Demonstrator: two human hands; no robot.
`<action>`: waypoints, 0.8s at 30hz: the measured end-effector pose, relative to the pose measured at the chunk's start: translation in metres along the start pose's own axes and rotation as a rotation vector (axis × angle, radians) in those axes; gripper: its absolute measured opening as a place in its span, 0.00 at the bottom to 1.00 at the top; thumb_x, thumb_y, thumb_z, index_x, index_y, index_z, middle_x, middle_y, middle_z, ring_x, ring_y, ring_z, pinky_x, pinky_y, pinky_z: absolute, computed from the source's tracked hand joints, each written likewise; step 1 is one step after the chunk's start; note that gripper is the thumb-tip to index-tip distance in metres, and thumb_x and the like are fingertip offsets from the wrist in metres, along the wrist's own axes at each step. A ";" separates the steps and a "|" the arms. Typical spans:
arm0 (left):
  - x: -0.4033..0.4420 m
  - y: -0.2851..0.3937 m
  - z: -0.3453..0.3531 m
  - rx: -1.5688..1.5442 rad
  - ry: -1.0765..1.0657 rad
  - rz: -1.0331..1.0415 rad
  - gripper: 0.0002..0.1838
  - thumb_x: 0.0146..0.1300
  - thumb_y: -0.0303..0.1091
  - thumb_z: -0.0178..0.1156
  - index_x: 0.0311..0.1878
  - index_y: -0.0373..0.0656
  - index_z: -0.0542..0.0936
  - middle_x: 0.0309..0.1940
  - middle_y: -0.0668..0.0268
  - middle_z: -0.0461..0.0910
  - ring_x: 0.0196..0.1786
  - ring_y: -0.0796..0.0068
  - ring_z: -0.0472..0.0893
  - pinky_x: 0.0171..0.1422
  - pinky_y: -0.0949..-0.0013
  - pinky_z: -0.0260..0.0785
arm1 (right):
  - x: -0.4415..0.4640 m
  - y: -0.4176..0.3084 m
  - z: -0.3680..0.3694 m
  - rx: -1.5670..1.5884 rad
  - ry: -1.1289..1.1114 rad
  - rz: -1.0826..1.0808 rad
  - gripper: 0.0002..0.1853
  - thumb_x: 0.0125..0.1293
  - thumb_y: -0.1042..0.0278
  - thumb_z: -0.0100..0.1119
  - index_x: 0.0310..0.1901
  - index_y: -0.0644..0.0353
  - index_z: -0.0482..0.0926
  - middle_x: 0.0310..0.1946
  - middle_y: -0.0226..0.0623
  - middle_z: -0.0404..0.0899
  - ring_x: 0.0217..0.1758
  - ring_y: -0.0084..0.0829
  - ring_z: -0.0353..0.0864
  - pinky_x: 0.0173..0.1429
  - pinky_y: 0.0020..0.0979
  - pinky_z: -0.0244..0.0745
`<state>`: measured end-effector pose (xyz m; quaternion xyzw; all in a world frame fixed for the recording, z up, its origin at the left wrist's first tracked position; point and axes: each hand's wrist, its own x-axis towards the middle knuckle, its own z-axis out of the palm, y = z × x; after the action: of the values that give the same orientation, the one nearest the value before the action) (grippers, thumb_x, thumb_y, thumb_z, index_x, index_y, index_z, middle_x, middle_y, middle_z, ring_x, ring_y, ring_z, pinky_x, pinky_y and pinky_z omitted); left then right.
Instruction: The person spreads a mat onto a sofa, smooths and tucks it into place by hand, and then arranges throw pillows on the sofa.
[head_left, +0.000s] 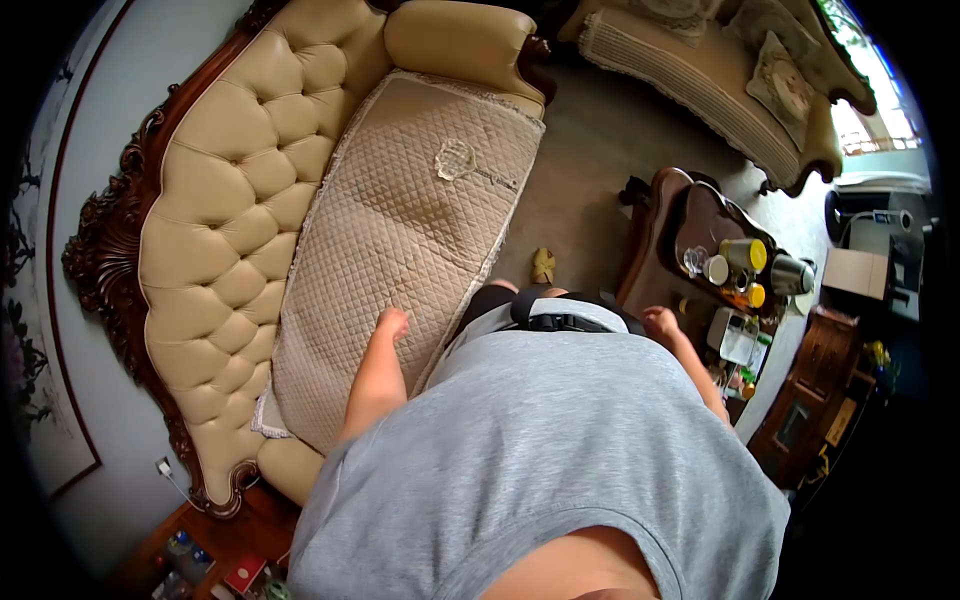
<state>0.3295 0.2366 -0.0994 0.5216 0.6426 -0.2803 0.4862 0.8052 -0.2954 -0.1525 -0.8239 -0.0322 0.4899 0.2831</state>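
My left hand [394,323] hangs above the quilted beige seat cover [400,215], its fingers loosely curled and nothing visible in them. Whether it touches the cover I cannot tell. On the other side of my body, my right hand [659,323] is also curled, with no object showing in it, and is nearest to the dark wooden coffee table [640,240]. The cover lies over the seat of a tufted cream sofa [225,210]. A pale, lacy-looking round piece [455,160] rests on the cover's far part, with a thin dark item beside it.
A tray [705,225] on the coffee table bears yellow-lidded jars [743,254], a glass and a metal pot [791,275]. Another sofa [690,65] with cushions stands at the upper right. A yellowish slipper [543,266] lies on the floor. A wooden cabinet [808,385] is at the right.
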 end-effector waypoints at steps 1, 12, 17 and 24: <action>-0.007 -0.002 -0.001 -0.007 0.006 -0.022 0.10 0.68 0.36 0.54 0.43 0.41 0.79 0.28 0.64 0.81 0.24 0.72 0.78 0.23 0.68 0.68 | 0.051 0.009 -0.029 -0.668 -0.060 -0.384 0.16 0.54 0.79 0.56 0.45 0.57 0.82 0.33 0.34 0.84 0.36 0.29 0.83 0.41 0.31 0.81; 0.000 0.054 0.007 -0.014 0.309 -0.064 0.18 0.66 0.38 0.55 0.55 0.39 0.76 0.43 0.53 0.83 0.43 0.57 0.83 0.47 0.56 0.75 | 0.157 -0.346 -0.054 0.075 -0.118 -0.266 0.14 0.68 0.74 0.49 0.53 0.63 0.76 0.30 0.35 0.80 0.31 0.29 0.81 0.35 0.29 0.77; 0.101 0.161 -0.075 0.052 0.422 0.053 0.12 0.62 0.33 0.54 0.43 0.37 0.81 0.46 0.47 0.80 0.49 0.46 0.79 0.52 0.53 0.72 | 0.171 -0.404 -0.031 0.223 -0.215 -0.182 0.15 0.68 0.71 0.53 0.54 0.60 0.76 0.36 0.35 0.82 0.40 0.26 0.82 0.46 0.25 0.77; 0.132 0.438 -0.142 0.007 0.392 0.301 0.15 0.65 0.42 0.56 0.37 0.40 0.82 0.41 0.56 0.84 0.35 0.60 0.83 0.41 0.58 0.74 | 0.240 -0.437 0.027 0.538 -0.360 0.190 0.14 0.67 0.67 0.51 0.52 0.60 0.76 0.37 0.45 0.84 0.37 0.34 0.85 0.38 0.31 0.78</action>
<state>0.6976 0.5428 -0.1040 0.6574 0.6389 -0.1003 0.3867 1.0048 0.1622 -0.1336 -0.6193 0.1258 0.6427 0.4331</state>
